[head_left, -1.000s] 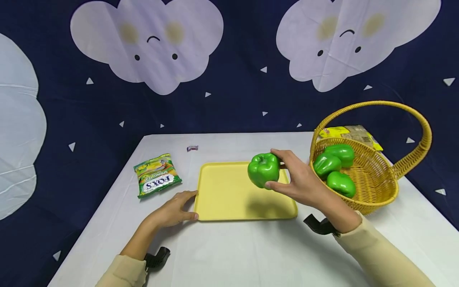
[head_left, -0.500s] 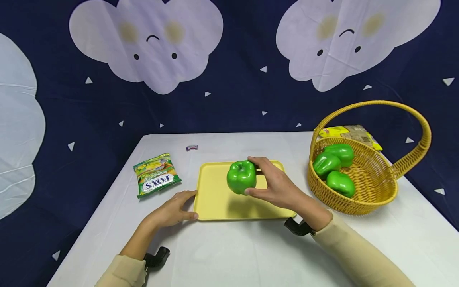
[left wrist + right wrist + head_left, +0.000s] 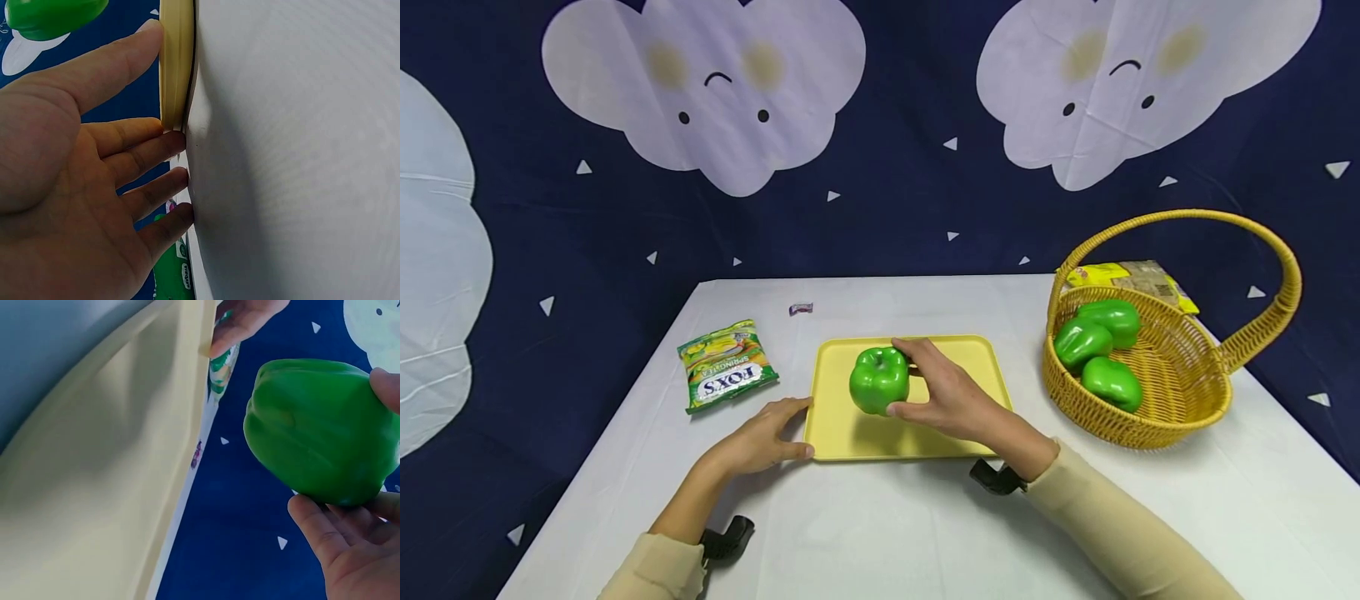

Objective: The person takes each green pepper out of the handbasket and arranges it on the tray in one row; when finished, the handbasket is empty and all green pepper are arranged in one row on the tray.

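Note:
In the head view my right hand point(image 3: 951, 400) pinches a green bell pepper point(image 3: 879, 381) between thumb and fingers, held above the left half of the yellow tray point(image 3: 947, 433). The right wrist view shows the pepper point(image 3: 319, 431) off the tray surface point(image 3: 81, 506), with the fingers point(image 3: 319, 531) beneath it. My left hand point(image 3: 760, 439) touches the tray's left edge, thumb and fingers spread and relaxed; in the left wrist view its fingertips meet the tray rim point(image 3: 176, 69) and the white tabletop.
A wicker basket point(image 3: 1172, 429) with three green peppers point(image 3: 1112, 383) stands at the right, a yellow packet point(image 3: 1150, 279) behind it. A green FOX'S bag point(image 3: 727, 367) lies left of the tray. A small wrapped candy point(image 3: 801, 308) lies at the back.
My right hand has carried the pepper left across the tray and somewhat lower, away from the basket. My left hand has stayed at the tray's edge.

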A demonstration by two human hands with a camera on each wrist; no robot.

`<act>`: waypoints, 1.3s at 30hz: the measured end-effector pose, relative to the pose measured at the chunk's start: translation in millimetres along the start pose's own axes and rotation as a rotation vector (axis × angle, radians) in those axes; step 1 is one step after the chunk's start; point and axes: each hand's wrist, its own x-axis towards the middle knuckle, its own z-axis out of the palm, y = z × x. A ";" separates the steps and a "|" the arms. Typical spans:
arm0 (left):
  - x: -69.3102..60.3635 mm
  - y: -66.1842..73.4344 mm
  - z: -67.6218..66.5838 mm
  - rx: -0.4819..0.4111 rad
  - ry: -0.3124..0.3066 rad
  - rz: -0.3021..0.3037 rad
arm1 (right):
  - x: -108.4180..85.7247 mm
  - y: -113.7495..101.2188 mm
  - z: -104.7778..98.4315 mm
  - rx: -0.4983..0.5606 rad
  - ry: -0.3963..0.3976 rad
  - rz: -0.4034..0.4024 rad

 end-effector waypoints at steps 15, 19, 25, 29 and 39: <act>-1.1 -0.9 -0.3 0.013 0.003 0.017 | 9.2 1.2 20.5 0.017 -0.076 0.035; -0.4 -1.1 -0.1 0.014 0.000 0.013 | 11.1 0.6 25.4 0.005 -0.092 0.056; -0.3 -2.2 0.2 0.007 0.000 0.013 | 15.2 -0.4 32.4 -0.006 -0.116 0.083; -0.1 -2.8 0.6 0.002 -0.003 0.005 | 18.2 -1.5 36.9 -0.010 -0.134 0.104; 1.1 -2.9 0.5 0.000 -0.006 0.006 | 24.9 -2.2 47.3 -0.026 -0.162 0.128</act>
